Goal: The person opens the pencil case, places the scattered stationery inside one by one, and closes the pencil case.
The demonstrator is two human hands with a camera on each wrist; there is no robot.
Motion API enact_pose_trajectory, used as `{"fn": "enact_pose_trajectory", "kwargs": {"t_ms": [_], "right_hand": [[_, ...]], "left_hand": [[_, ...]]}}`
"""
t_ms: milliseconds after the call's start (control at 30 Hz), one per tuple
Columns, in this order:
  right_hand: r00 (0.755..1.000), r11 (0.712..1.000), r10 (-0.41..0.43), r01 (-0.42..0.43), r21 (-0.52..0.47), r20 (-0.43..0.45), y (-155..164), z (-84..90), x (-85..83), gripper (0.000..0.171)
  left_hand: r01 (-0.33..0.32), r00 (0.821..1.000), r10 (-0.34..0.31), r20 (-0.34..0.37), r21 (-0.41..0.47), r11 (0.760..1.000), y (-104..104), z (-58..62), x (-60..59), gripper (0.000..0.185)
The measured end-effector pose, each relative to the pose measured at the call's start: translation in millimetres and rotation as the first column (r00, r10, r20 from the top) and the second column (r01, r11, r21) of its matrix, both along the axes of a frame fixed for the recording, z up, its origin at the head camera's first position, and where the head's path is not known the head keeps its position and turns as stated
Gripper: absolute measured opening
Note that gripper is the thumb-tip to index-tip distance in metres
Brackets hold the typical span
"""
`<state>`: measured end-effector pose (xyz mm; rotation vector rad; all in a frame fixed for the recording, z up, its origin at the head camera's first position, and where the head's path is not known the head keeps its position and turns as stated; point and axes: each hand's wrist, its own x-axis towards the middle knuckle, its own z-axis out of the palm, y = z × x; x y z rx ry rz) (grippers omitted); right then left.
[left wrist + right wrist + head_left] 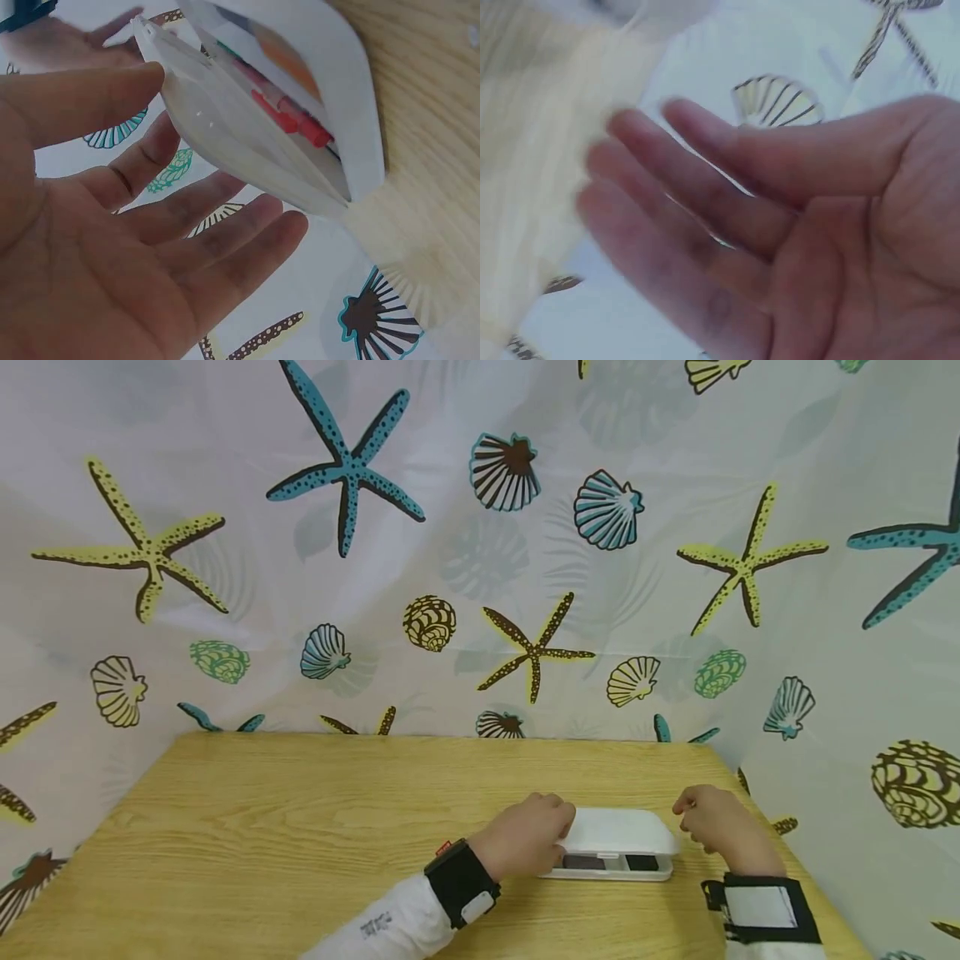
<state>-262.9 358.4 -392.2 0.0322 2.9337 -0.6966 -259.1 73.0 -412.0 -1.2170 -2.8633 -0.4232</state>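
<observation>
White case (615,843) lies low and right of centre in the head view, flat on the wooden bench (300,827), its long axis running left to right across the frame. Its lid stands partly raised over the base, and dark compartments show through the gap along the near edge. In the left wrist view the same case (330,105) sits in the upper middle of the frame, lid and base gaping like a shell, with a red pen-like item (289,120) inside it.

Starfish-and-shell curtain (480,543) closes in the bench at the back and down both sides; its right fold hangs close to the case's right end, so there is little room on that side. Toward the left and centre of the frame the bench runs much wider, and toward the bottom of the frame a strip of bench remains between the case and the near edge.

Left hand (528,839) is at the case's left end and looks to touch the lid's left edge there; the wrist view shows this hand (142,247) with palm open and fingers straight, pinching nothing. Right hand (716,831) is just beside the case's right end, apart from it, so the left is the nearer of the two. Its wrist view is blurred, yet the hand (780,225) shows fingers spread and loose, holding nothing
</observation>
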Motion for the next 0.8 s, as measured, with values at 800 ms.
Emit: {"fn": "enact_pose_trajectory", "kwargs": {"t_ms": [800], "right_hand": [[0.978,0.970,0.204,-0.209,0.127,0.049,-56.0,-7.8,-2.5,0.069]], "left_hand": [[-0.062,0.978,0.009,-0.207,-0.252,0.966,12.0,-12.5,6.3,0.041]]}}
